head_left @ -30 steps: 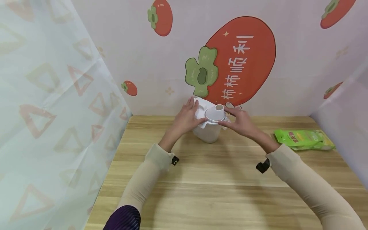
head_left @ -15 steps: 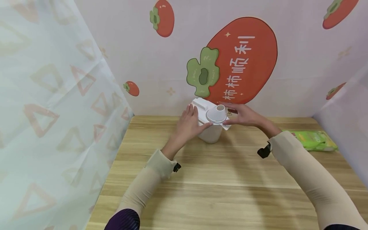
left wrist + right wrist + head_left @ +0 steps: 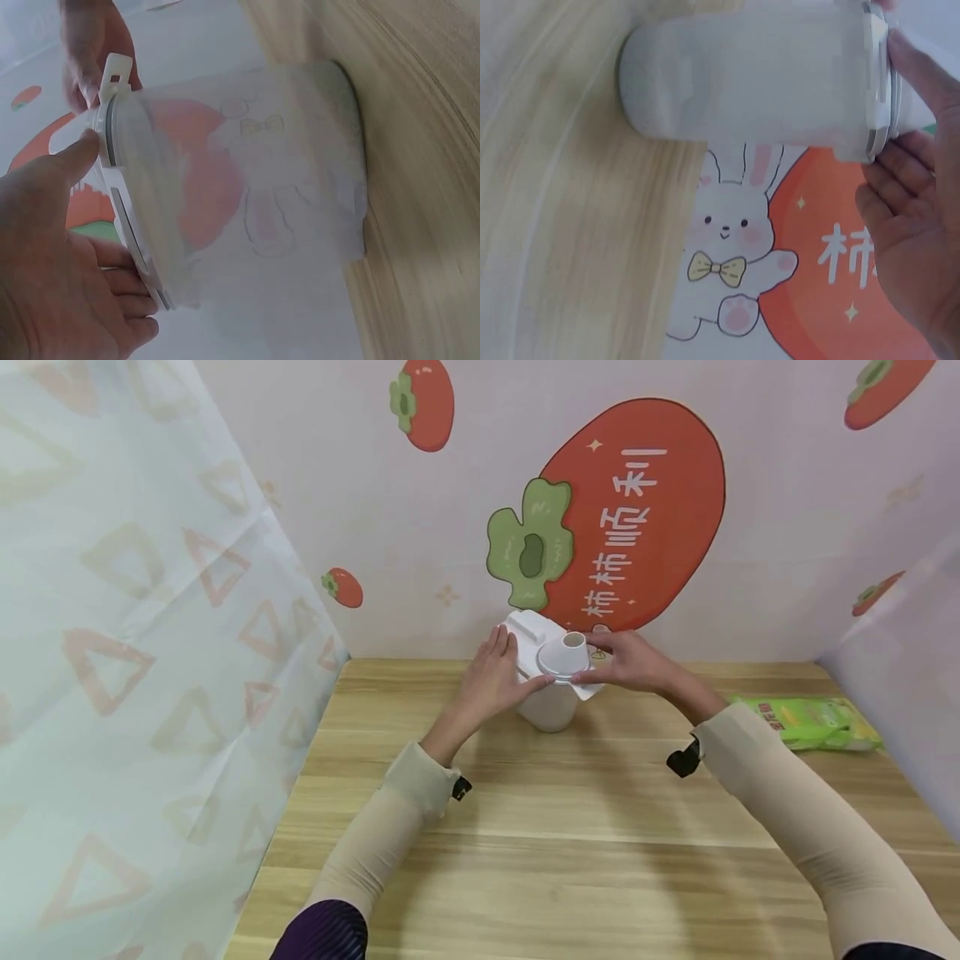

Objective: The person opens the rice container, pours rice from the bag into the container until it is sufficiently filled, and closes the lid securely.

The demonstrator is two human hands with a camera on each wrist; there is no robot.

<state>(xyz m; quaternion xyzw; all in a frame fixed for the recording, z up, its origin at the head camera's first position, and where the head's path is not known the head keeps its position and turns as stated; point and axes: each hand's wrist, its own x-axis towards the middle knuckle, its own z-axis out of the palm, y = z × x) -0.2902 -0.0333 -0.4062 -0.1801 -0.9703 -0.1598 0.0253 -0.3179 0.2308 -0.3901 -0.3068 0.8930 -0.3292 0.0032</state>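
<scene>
A tall translucent plastic container (image 3: 550,710) stands upright near the back wall. On it is a white lid (image 3: 527,635) with a cone-shaped cap (image 3: 564,655) that has a round hole on top. My left hand (image 3: 486,683) grips the lid's left side, its thumb at the near edge by the cone. From the right, my right hand (image 3: 632,663) spans the cone's base between thumb and fingers. In the left wrist view, a clip tab (image 3: 115,78) sticks out from the lid's rim. The right wrist view shows the right thumb pressed along the rim, the other fingers bent beneath it.
A green packet (image 3: 817,723) lies on the wooden table (image 3: 555,877) at the right. The back wall (image 3: 420,527) carries printed persimmons and stands close behind the container. A patterned side wall (image 3: 172,635) borders the table on the left.
My left hand has slid a little nearer along the lid's side. The right fingers lifted off the cone half a second ago and are now back against it.
</scene>
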